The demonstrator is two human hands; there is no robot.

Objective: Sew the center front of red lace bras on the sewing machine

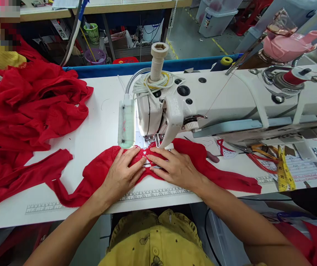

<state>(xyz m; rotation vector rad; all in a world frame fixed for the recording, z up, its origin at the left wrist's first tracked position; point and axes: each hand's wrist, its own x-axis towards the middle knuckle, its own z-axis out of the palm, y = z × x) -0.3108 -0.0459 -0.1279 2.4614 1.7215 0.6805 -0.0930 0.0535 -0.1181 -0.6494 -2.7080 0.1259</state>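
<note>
Red garment (97, 168) lies on the near side of the sewing machine (148, 114), looks light, limp, maybe slippery (lace could snag), so I'd hold it either side of centre, where left hand (123, 170) and right hand (177, 168) press, grip open, fingers spread.

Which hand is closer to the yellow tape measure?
The right hand. It rests on the red garment, with the tape measure off to its right. The left hand is on the garment too, but farther away, on the right hand's other side.
</note>
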